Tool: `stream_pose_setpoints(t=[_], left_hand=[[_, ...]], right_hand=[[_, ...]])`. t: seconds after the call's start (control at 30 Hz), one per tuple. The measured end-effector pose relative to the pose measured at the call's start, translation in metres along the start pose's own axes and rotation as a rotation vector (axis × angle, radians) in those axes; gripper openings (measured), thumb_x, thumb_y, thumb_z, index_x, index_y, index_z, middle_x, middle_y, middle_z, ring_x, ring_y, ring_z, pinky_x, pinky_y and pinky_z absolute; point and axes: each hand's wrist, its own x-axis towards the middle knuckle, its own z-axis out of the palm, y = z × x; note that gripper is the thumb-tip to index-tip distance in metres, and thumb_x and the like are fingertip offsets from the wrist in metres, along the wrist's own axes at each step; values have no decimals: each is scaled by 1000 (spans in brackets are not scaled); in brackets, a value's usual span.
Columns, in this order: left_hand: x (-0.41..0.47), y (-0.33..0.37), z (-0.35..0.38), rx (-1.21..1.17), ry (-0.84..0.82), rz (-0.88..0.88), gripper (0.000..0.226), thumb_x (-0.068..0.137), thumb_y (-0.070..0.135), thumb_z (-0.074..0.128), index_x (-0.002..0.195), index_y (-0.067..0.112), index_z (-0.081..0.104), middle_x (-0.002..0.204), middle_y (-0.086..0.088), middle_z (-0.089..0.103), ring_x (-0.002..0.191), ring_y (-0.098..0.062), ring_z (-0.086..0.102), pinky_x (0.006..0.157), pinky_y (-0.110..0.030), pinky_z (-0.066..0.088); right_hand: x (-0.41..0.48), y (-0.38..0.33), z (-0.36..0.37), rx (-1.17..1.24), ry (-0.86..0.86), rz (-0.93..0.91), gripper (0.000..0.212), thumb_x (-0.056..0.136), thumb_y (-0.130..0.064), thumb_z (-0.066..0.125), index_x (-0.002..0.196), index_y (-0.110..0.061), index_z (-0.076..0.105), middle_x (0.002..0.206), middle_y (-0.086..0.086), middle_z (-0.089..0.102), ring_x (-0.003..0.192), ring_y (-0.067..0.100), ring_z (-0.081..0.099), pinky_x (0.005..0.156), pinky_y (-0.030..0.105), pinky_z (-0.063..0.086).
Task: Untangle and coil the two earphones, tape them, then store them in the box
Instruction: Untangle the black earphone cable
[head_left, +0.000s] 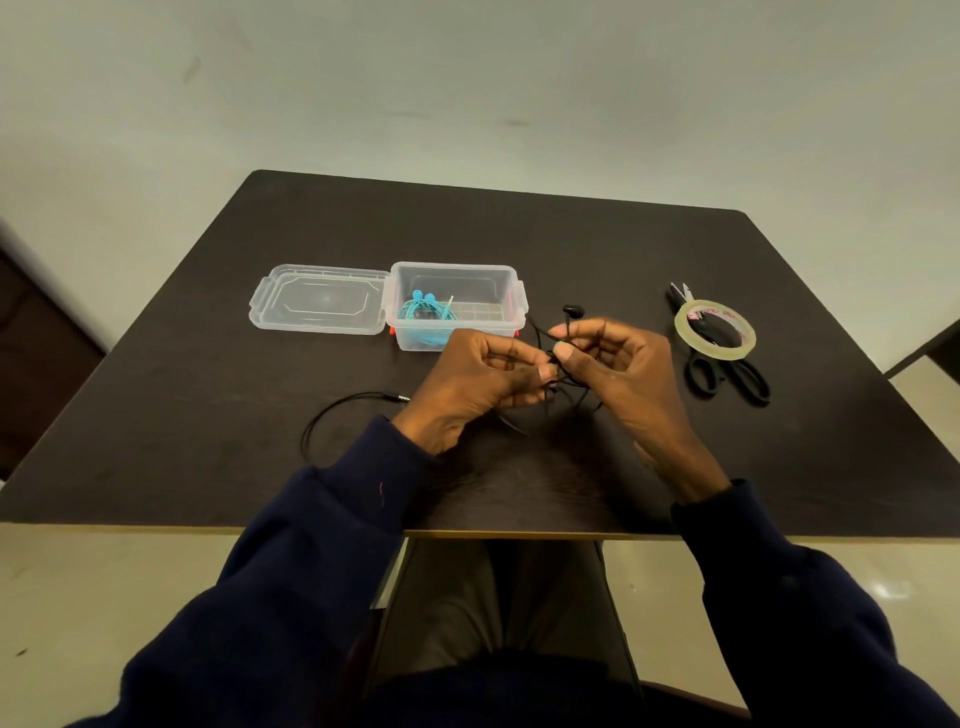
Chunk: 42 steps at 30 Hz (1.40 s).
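Note:
Above the middle of the dark table (675, 467), my left hand (478, 384) and my right hand (618, 374) both pinch a tangle of the black earphone (573, 312). One earbud sticks up above my right fingers. Its cord loops out to the left on the table, ending in the plug (400, 398). A coiled blue earphone (423, 317) lies inside the clear plastic box (511, 291), just behind my left hand. The box's lid (317, 301) lies open to its left.
A roll of clear tape (715, 328) rests on black scissors (727, 374) at the right of the table. The table's near edge lies just under my forearms, with my lap below it.

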Motion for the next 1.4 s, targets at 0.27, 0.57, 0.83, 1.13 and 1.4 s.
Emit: stream_pose_setpoints(t=[0.27,0.57,0.83,1.13,1.4], left_hand=[[0,-1,2,398,137,300,12,91,9,72,102,8,77,87,-2,76,67,-6,70,71,-25,61],[4,-9,6,640,361,745,9,93,15,71,100,11,74,97,1,74,91,-6,66,84,-12,53],[5,-3,-3,104,173,260,9,93,12,70,90,20,75,88,3,75,84,-8,68,80,-26,58],[6,0,-6,489,201,552,8,89,24,76,90,17,74,87,1,74,84,-10,70,79,-20,58],[3,-1,1,25,117,260,10,96,14,65,90,12,73,86,-5,75,77,-13,67,77,-28,57]], right_hand=[[-3,1,0,-207,100,-63,7,89,-21,76,96,-18,77,88,-7,77,80,9,73,73,21,59],[2,-5,-1,-191,81,163,26,90,-33,76,80,-10,77,72,18,72,53,14,55,55,31,47],[2,-12,1,-222,83,121,17,86,-29,80,80,-14,76,71,1,74,57,1,61,56,16,51],[5,-11,11,-253,140,118,23,88,-35,77,82,-12,76,70,0,74,54,3,62,50,17,49],[-6,-3,4,-388,186,57,22,86,-31,79,102,-18,70,91,-7,71,80,5,68,68,17,54]])
